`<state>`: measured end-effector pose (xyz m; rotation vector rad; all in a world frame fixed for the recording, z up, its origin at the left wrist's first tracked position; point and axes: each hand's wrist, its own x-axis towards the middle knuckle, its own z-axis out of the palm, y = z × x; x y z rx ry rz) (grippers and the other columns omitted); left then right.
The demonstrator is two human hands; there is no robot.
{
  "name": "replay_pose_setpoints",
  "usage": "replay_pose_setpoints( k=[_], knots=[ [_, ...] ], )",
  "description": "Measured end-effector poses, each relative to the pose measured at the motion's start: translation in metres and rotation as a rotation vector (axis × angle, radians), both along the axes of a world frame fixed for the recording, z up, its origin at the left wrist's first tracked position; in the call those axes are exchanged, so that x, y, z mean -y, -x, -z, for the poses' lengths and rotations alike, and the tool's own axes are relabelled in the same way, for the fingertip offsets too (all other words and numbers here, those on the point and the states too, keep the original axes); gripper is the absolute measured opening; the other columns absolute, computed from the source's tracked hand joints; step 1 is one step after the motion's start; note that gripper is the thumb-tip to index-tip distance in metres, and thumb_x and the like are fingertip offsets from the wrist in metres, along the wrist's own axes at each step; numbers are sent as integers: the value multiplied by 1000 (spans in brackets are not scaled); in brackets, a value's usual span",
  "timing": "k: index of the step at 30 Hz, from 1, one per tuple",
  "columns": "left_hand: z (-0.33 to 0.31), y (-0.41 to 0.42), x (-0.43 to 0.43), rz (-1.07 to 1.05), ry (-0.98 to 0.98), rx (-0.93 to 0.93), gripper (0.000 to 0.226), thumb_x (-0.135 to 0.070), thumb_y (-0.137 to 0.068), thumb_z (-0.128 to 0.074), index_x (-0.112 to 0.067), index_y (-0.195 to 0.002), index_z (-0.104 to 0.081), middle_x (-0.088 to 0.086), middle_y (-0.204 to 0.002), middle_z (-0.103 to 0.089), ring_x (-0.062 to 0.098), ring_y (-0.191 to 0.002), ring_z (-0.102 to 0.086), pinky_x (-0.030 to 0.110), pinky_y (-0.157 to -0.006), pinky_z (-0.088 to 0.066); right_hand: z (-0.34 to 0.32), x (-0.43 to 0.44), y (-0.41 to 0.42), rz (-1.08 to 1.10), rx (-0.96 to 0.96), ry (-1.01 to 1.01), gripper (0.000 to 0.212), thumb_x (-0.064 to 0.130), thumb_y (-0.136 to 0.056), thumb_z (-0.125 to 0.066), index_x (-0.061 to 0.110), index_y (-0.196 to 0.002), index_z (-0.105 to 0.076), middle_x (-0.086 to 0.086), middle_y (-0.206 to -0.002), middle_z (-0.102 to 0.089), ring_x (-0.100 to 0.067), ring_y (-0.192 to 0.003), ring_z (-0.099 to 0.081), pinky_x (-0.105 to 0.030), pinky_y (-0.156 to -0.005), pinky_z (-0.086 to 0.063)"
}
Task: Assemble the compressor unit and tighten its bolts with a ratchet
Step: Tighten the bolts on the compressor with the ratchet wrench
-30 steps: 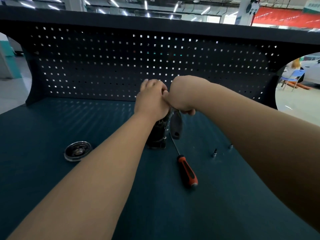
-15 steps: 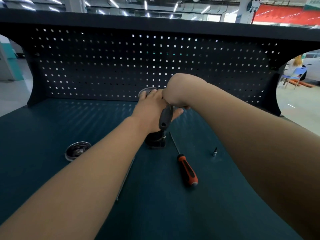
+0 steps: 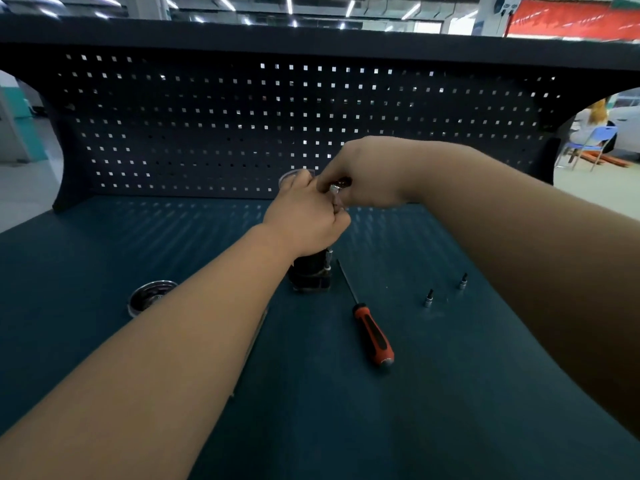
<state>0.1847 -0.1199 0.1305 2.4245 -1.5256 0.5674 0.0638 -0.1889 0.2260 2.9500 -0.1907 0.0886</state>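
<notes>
The dark compressor unit stands upright at the middle of the blue bench, its top covered by my left hand, which clasps it from above. My right hand is closed around the ratchet. Only the ratchet's shiny head shows, right above the unit beside my left fingers. A thin silver bolt runs down the unit's right side.
A red-and-black screwdriver lies right of the unit. Two small socket bits stand further right. A round metal part lies to the left. The dark pegboard closes off the back.
My right hand has swung the ratchet handle from hanging down in front of the unit up and to the right. My left hand has stayed on the unit's top.
</notes>
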Motion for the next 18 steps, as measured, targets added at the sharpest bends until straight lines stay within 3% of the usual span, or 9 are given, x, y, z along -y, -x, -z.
replay_pose_setpoints(
  k=[3,5,6,9,12,15,18],
  knots=[
    [2,1,1,10,46,-29,28,-35,-96,-32,-18,-93,-53,0,-104,-47,23,-115,-32,36,-97,-33,2,-1,-4,71,63,30,19,27,-89,-58,17,-102,-69,2,-80,-66,-20,-78,-63,-30,-62,-48],
    [2,3,3,2,76,-82,22,-34,-95,-37,-18,-94,-52,-3,-103,-46,21,-116,-31,31,-85,-32,4,-4,-9,183,100,-58,30,34,-90,-54,11,-75,-66,-1,-61,-68,-19,-66,-66,-26,-53,-45],
    [2,4,4,-11,83,-89,18,-32,-94,-40,-20,-84,-48,-7,-96,-43,22,-115,-32,30,-84,-31,6,-7,-12,231,113,-86,35,34,-92,-50,12,-67,-61,-2,-55,-66,-19,-59,-65,-25,-50,-42],
    [4,7,5,-53,120,-52,22,-32,-89,-44,-23,-69,-38,-7,-88,-41,23,-111,-33,32,-94,-34,9,-12,-21,305,141,-55,34,29,-96,-46,13,-66,-51,-2,-56,-56,-17,-52,-55,-25,-47,-38],
    [6,7,5,-77,132,-62,21,-37,-91,-36,-19,-91,-47,0,-100,-48,23,-116,-30,34,-103,-31,6,-14,-21,303,90,9,38,27,-96,-48,10,-62,-50,-2,-51,-53,-16,-54,-52,-26,-48,-39],
    [6,4,3,-85,143,-99,22,-35,-94,-36,-17,-96,-47,7,-108,-48,25,-112,-38,35,-89,-36,3,-11,-19,227,75,22,31,31,-93,-55,9,-71,-58,-3,-60,-57,-19,-57,-53,-26,-48,-34],
    [5,0,0,-105,107,-67,32,-36,-96,-33,-13,-106,-55,6,-104,-41,22,-97,-41,33,-77,-30,-1,-8,-17,115,20,95,28,29,-92,-58,17,-117,-65,-2,-103,-68,-23,-86,-61,-27,-63,-40]
  ],
)
